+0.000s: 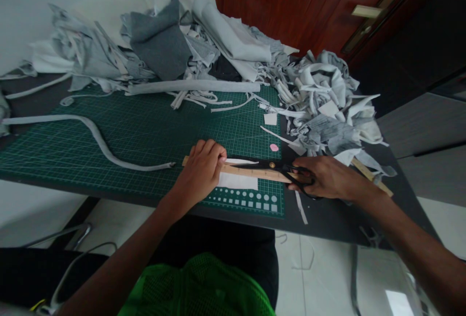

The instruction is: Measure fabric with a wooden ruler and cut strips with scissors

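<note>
My left hand (pixel 206 163) has its fingers curled together over a wooden ruler (pixel 247 171), pressing it onto a piece of white fabric (pixel 238 181). In my right hand (pixel 320 175) is a pair of black-handled scissors (pixel 287 167), fingers around the handles. The scissor blades lie along the ruler's far edge and point toward my left hand. A narrow part of the white fabric shows beyond the ruler, beside the blades. My left fingers hide part of the ruler and the blade tips. Beneath all this lies a green cutting mat (pixel 145 143).
Grey and white fabric scraps (pixel 324 97) heap along the table's back and right. A long pale fabric cord (pixel 105 148) curves across the mat's left side. Near the scissors are a pink scrap (pixel 274 147) and a small white square (pixel 270 119). A wooden door (pixel 291 5) stands behind.
</note>
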`<state>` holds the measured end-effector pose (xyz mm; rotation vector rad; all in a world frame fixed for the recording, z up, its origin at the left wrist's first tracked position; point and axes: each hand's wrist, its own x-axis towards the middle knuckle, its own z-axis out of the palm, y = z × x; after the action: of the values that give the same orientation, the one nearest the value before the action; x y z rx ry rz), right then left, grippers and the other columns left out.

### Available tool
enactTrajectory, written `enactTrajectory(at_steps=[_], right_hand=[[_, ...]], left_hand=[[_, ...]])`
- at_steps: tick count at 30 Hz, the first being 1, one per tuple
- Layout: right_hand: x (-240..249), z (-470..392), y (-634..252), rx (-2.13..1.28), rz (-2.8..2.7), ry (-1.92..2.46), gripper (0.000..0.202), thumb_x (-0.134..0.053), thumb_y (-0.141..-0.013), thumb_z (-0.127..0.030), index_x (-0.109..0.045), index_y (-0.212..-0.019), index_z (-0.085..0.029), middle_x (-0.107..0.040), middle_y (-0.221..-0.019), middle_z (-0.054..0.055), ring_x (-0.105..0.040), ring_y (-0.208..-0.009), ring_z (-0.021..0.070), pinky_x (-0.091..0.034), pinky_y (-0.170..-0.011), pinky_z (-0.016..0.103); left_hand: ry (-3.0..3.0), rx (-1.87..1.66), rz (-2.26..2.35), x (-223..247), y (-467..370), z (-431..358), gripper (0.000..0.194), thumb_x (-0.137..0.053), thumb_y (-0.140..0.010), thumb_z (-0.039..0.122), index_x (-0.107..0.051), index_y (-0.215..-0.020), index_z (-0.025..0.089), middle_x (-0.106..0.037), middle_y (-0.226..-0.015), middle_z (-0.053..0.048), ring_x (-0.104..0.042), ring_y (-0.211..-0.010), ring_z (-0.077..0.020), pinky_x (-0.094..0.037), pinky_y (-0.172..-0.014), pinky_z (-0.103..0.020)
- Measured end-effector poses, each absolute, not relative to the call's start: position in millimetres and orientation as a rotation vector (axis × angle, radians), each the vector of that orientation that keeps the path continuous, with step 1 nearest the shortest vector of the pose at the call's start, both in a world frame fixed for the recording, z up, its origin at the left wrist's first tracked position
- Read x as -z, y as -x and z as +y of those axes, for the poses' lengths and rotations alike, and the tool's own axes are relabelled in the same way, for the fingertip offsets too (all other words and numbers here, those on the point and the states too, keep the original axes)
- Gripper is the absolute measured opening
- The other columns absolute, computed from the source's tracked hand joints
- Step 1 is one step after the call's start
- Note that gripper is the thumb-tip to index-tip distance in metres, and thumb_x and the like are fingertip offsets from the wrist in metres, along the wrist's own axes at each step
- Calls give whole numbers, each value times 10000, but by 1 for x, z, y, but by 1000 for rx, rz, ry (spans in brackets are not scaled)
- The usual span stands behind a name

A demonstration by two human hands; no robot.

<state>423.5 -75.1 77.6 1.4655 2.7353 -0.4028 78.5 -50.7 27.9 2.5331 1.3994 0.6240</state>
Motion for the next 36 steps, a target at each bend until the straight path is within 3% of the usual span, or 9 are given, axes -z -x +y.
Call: enactTrajectory(at_steps=[16,36], right_hand=[[-78,-75,-425,453,2719,-1496,272,-701,-873,-463,-642,-869,-197,-694,-742,46,-629,-598,192,-361,-560,281],[-76,-69,-427,602,2746,-1450,290,-715,-885,-453,-604,-769,-211,-642,-662,7,-566,-546,151,-345,-535,260]], left_hand=[[-2533,-595,1409,-30,-80,-51,148,-416,-1028,180,-521,-930,213,-575,-984,-73,-492,-974,-288,-415,-856,-453],[-2511,-583,1429,-32,-81,-52,140,-443,-1014,168,-533,-922,225,-573,-985,-69,-495,-981,-285,-425,-856,-448]])
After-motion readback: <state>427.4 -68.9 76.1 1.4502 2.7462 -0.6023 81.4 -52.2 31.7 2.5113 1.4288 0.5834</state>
